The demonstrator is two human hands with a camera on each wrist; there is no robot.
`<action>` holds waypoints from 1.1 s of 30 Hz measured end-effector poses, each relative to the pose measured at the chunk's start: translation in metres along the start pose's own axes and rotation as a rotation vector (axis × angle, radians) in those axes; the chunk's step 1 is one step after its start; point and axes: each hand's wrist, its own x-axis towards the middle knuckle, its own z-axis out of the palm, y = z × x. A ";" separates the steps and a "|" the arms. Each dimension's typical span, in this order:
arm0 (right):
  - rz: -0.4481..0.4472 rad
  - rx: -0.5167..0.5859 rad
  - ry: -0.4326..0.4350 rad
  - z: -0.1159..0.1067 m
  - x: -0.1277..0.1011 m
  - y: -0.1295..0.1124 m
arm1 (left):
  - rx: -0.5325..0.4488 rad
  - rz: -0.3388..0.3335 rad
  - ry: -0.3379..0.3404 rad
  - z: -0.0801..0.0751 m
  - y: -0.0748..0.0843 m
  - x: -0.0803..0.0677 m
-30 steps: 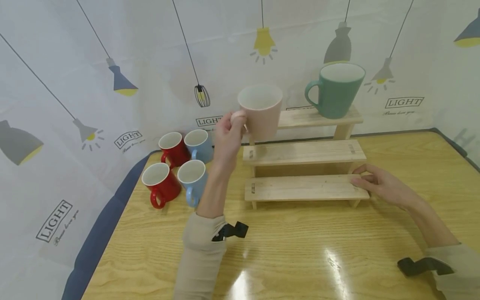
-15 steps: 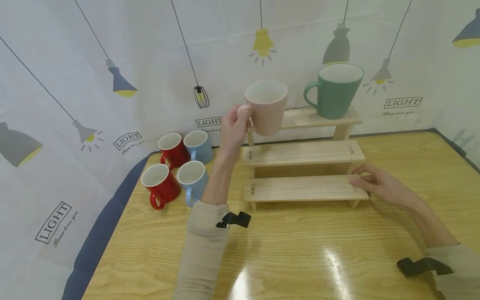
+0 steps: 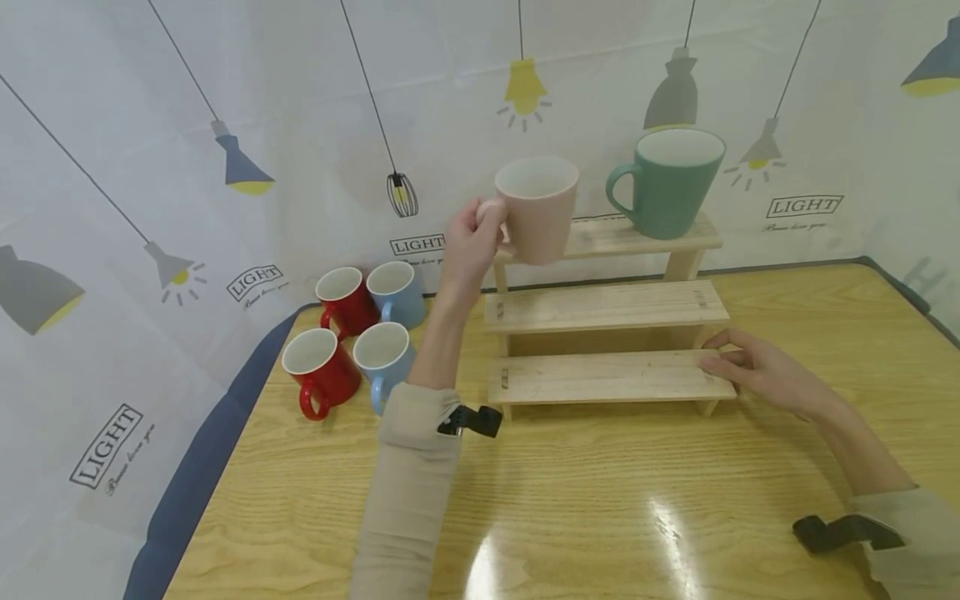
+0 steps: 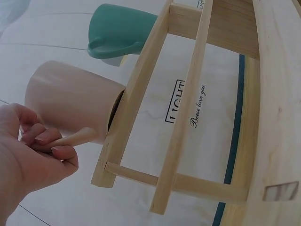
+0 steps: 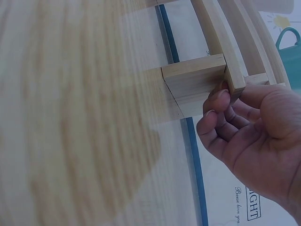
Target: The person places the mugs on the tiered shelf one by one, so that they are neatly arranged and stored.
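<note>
Wood-grain surface [image 3: 600, 500], backed by a white curtain [image 3: 225, 83] printed with hanging lamps and the word LIGHT. Three-tier wooden stepped rack [image 3: 607, 304], standing at the rear centre of the surface, tiers rising toward the curtain. Green mug [image 3: 670, 179], large, upright on the right part of the top tier, handle to the left. Pink mug [image 3: 537, 208], upright, mouth up, held at the left end of the top tier; the left wrist view shows its base at the edge of the top board, whether fully seated cannot be told. Left hand [image 3: 467, 250]: grip closed on the pink mug's handle, fingers and thumb curled round it, forearm in a beige sleeve reaching over the lower tiers. Right hand [image 3: 757, 371]: at the right end of the lowest tier, fingers curled against the board's end and its supporting block, a light hold on the rack. Four small mugs, upright, grouped in a square on the surface just left of the rack: red mug [image 3: 347, 298] and blue mug [image 3: 397, 290] at the back, second red mug [image 3: 321, 369] and second blue mug [image 3: 384, 356] in front, near the left forearm.
</note>
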 end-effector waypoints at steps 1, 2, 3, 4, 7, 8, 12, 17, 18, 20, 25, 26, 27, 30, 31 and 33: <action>0.000 0.000 0.001 0.000 0.000 0.000 | 0.021 0.011 -0.003 0.001 0.000 0.001; 0.000 0.000 0.002 0.000 0.000 0.000 | 0.036 0.018 -0.005 0.002 0.000 0.003; -0.001 -0.003 0.003 0.000 -0.001 0.000 | 0.052 0.028 -0.005 0.002 0.000 0.004; 0.000 -0.004 0.003 0.000 -0.001 -0.001 | 0.065 0.034 -0.004 0.003 0.000 0.005; -0.005 -0.004 0.004 0.000 -0.002 -0.003 | 0.089 0.024 0.005 0.005 0.000 0.009; -0.006 -0.005 0.003 0.000 -0.003 -0.004 | 0.090 0.021 0.008 0.006 0.001 0.010; -0.008 0.002 0.005 0.000 -0.003 -0.004 | 0.101 0.022 0.017 0.008 -0.001 0.014; -0.016 0.004 0.008 0.001 -0.002 -0.004 | 0.095 0.038 0.019 0.011 -0.003 0.020; -0.017 0.003 0.007 0.001 -0.002 -0.004 | 0.093 0.042 0.019 0.011 -0.004 0.021; -0.015 0.005 0.008 0.000 -0.002 -0.003 | 0.085 0.044 0.017 0.013 -0.005 0.023; -0.004 0.005 0.007 0.001 -0.001 -0.002 | 0.067 0.039 0.016 0.014 -0.006 0.027; -0.001 0.006 0.006 0.001 -0.001 -0.002 | 0.064 0.038 0.014 0.014 -0.006 0.028; -0.002 0.010 0.002 0.001 -0.001 -0.002 | 0.062 0.036 0.012 0.014 -0.007 0.029; 0.001 0.015 0.001 0.001 -0.001 -0.002 | 0.057 0.035 0.005 0.014 -0.008 0.030; 0.001 0.017 0.000 0.001 -0.001 -0.002 | 0.056 0.036 0.003 0.014 -0.008 0.031; 0.002 0.016 0.002 0.001 -0.002 -0.002 | 0.061 0.032 0.000 0.014 -0.008 0.031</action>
